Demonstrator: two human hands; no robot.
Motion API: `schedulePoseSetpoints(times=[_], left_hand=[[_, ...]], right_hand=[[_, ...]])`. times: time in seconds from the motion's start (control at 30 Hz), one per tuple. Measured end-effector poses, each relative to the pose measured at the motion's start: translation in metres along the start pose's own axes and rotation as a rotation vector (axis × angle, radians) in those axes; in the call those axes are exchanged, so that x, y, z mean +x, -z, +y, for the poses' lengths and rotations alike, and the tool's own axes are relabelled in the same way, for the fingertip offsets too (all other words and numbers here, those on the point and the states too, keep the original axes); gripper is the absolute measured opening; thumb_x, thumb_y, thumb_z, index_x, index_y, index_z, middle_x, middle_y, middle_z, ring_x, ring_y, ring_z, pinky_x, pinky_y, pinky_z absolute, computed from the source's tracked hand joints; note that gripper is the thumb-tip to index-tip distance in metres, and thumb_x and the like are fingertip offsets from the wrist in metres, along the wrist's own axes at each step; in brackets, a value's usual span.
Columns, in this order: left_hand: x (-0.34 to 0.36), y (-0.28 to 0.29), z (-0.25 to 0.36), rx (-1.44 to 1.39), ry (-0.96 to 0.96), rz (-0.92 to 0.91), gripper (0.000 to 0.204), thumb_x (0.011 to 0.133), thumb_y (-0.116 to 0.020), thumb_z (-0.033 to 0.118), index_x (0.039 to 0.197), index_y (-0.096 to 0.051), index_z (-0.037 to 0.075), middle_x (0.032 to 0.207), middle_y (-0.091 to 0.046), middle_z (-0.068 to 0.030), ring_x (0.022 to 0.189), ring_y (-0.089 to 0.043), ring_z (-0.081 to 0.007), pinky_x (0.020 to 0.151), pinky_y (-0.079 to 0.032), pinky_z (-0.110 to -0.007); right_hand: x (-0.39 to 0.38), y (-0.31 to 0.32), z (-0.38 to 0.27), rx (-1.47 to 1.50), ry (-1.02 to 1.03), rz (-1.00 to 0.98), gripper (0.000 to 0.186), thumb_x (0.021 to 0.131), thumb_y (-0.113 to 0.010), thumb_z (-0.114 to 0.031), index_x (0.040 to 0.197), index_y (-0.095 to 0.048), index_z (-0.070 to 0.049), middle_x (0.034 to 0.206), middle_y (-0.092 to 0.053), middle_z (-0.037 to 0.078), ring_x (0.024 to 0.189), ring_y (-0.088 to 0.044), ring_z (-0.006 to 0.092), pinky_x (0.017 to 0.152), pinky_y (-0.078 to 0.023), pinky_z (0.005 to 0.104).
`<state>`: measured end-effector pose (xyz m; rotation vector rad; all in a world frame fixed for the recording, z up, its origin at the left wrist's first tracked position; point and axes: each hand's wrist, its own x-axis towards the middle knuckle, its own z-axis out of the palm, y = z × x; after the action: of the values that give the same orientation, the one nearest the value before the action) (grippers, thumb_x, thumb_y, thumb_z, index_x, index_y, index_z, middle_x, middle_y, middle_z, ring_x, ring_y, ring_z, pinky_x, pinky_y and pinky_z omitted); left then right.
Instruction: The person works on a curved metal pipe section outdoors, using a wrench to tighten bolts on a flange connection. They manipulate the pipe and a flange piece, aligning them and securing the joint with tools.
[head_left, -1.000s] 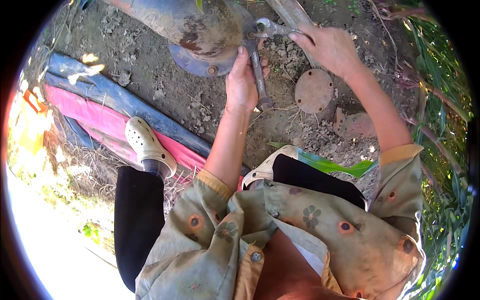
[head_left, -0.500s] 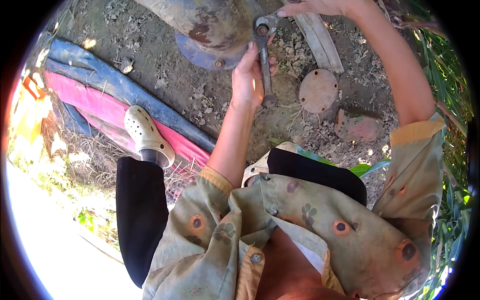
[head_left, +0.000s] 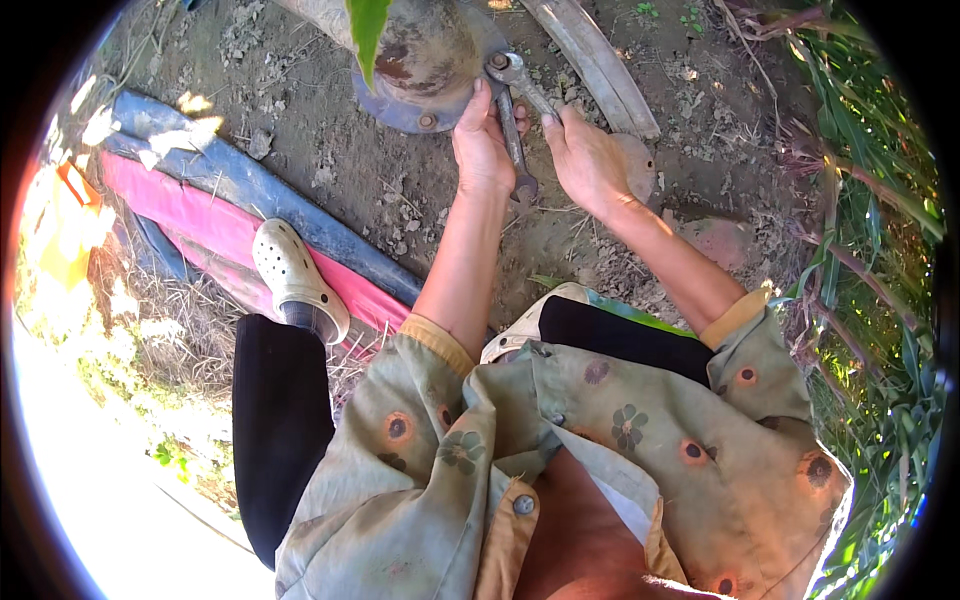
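Observation:
A rusty, rounded metal pipe (head_left: 425,65) with a bluish bolted flange (head_left: 385,108) lies on the soil at the top. My left hand (head_left: 482,150) is by the flange's right edge, its fingers closed round a dark open-ended wrench (head_left: 516,155). This wrench's free jaw points down toward me; its upper end is partly hidden under the flange. My right hand (head_left: 592,168) grips the end of a second, lighter wrench (head_left: 533,93). The head of that wrench sits around a bolt (head_left: 499,62) on the flange. Another bolt (head_left: 428,121) shows at the flange's near edge.
Right of the pipe lies a long metal strip (head_left: 600,65). A round plate with holes (head_left: 637,165) is partly behind my right hand, with a reddish brick (head_left: 722,243) nearer. Blue (head_left: 290,205) and pink (head_left: 215,225) flat hoses lie left, under my shoe (head_left: 290,265). Tall plants (head_left: 870,190) stand right.
My right hand has swung down and toward me with its wrench, from above right of the bolt to below right of it. The left hand has shifted slightly. A green leaf now overlaps the pipe.

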<state>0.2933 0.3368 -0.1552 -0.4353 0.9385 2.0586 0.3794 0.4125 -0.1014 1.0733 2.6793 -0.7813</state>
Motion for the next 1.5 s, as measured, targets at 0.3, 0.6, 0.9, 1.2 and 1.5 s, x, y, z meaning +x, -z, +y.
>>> schedulePoseSetpoints(times=[0.3, 0.6, 0.9, 1.2, 1.5], left_hand=[[-0.003, -0.010, 0.001, -0.003, -0.007, -0.073, 0.037, 0.092, -0.048, 0.036, 0.116, -0.050, 0.009, 0.105, -0.061, -0.0064, 0.071, -0.050, -0.0149, 0.061, -0.041, -0.029], [-0.001, 0.001, 0.001, 0.044, 0.011, -0.078, 0.045, 0.092, -0.047, 0.040, 0.119, -0.050, 0.005, 0.113, -0.059, -0.0058, 0.074, -0.049, -0.0136, 0.062, -0.041, -0.027], [-0.002, 0.001, 0.003, 0.079, -0.031, -0.083, 0.044, 0.092, -0.046, 0.040, 0.118, -0.051, 0.004, 0.111, -0.059, -0.0057, 0.074, -0.049, -0.0136, 0.063, -0.041, -0.027], [0.001, 0.003, 0.002, 0.063, -0.039, -0.061, 0.036, 0.091, -0.051, 0.036, 0.110, -0.054, 0.006, 0.100, -0.062, -0.0073, 0.067, -0.052, -0.0157, 0.058, -0.042, -0.028], [0.002, 0.004, 0.001, 0.026, -0.042, -0.019, 0.029, 0.090, -0.052, 0.032, 0.103, -0.054, 0.006, 0.092, -0.061, -0.0071, 0.066, -0.052, -0.0174, 0.056, -0.042, -0.029]], right_hand=[[0.029, 0.019, 0.059, -0.231, 0.198, 0.179, 0.037, 0.092, -0.042, -0.045, 0.087, -0.053, -0.009, 0.054, -0.056, 0.011, 0.044, -0.056, 0.0288, 0.038, -0.042, 0.0409], [0.104, 0.078, 0.041, -0.444, 0.651, 0.049, 0.042, 0.086, -0.049, -0.052, 0.082, -0.061, -0.012, 0.057, -0.055, 0.011, 0.058, -0.057, 0.0309, 0.052, -0.044, 0.0388], [0.132, 0.082, 0.021, -0.474, 0.700, -0.185, 0.043, 0.085, -0.050, -0.052, 0.082, -0.062, -0.011, 0.060, -0.057, 0.012, 0.060, -0.058, 0.0320, 0.053, -0.045, 0.0404], [0.071, 0.029, 0.036, -0.370, 0.439, 0.200, 0.045, 0.084, -0.048, -0.054, 0.075, -0.057, -0.011, 0.057, -0.060, 0.012, 0.057, -0.061, 0.0310, 0.049, -0.047, 0.0413], [0.029, 0.002, 0.017, -0.252, 0.147, 0.201, 0.046, 0.092, -0.040, -0.047, 0.076, -0.054, -0.006, 0.057, -0.059, 0.015, 0.055, -0.061, 0.0337, 0.045, -0.045, 0.0434]])
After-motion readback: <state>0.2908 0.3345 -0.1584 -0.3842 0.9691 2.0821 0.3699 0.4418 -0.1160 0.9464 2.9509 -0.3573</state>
